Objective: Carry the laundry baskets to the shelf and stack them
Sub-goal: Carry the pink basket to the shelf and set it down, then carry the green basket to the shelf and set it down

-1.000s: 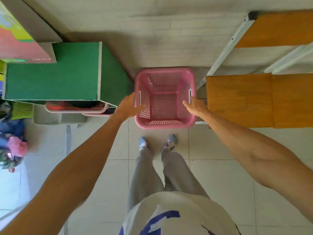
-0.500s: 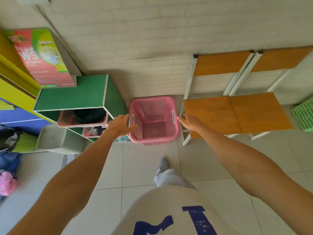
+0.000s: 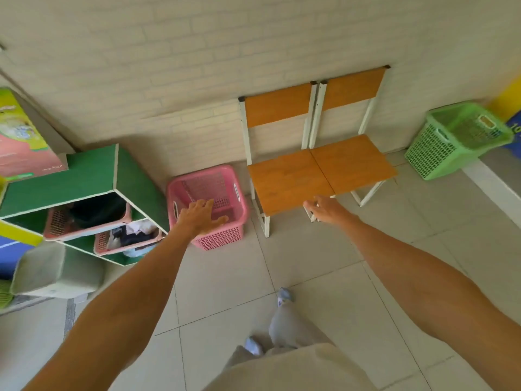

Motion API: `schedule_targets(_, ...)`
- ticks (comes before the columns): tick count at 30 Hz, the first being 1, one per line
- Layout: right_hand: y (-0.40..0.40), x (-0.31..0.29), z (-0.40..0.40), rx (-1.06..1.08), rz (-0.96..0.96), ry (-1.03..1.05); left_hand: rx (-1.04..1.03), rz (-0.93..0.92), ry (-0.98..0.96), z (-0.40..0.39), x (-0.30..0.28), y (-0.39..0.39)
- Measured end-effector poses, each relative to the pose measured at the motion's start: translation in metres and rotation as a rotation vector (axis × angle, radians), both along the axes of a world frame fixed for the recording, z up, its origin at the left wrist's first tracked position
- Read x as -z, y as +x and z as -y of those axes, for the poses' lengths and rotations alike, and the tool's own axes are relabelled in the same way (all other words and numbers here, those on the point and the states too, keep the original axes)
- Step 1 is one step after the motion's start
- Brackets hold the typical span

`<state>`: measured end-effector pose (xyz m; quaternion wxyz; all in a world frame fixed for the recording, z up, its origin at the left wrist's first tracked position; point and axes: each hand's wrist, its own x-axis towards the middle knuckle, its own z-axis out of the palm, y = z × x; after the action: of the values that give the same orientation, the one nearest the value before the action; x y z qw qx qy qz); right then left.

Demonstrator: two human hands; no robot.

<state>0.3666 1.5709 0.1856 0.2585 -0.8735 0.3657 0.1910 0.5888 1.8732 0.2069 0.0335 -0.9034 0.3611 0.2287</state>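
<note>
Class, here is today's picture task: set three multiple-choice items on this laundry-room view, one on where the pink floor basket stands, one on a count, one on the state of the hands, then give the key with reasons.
1. Where does the pink basket on the floor stand?
A. Between the green shelf and the chairs
B. On a chair seat
C. Inside the shelf

2. How many orange chairs stand against the wall?
A. One
B. Two
C. Four

3. What are the hands doing?
A. Both grip the basket's handles
B. Both are open and hold nothing
C. The right hand lifts a chair

Key:
1 A, it sits on the tiles with the shelf on one side and the chairs on the other.
2 B, two seats and two backs show side by side.
3 B, the left hand is spread above the basket and the right hand is off to the side, neither closed on anything.
</note>
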Motion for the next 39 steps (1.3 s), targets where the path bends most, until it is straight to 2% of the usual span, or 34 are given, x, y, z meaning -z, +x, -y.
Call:
schedule_targets(7, -0.131, -0.011, 0.099, 0.159, 0.003, -0.013, 0.152, -0.032, -0.064, 0.144, -0.02, -0.084)
schedule_targets(17, -0.327, -0.013, 0.3, 0.375, 0.01, -0.042, 0.274, -0.044, -0.123, 0.415, 0.003, -0.215)
schedule_targets(22, -0.409, -0.013, 0.385, 0.472, -0.027, -0.027, 0.326, -0.09, -0.118, 0.525, 0.013, -0.282)
schedule_targets(29, -0.471, -0.003, 0.494, 0.575, -0.02, 0.017, 0.387, -0.116, -0.111, 0.659, 0.018, -0.34)
schedule_targets(39, -0.476, 0.016, 0.695, 0.677, -0.013, 0.087, 0.401, -0.135, -0.058, 0.881, 0.051, -0.349)
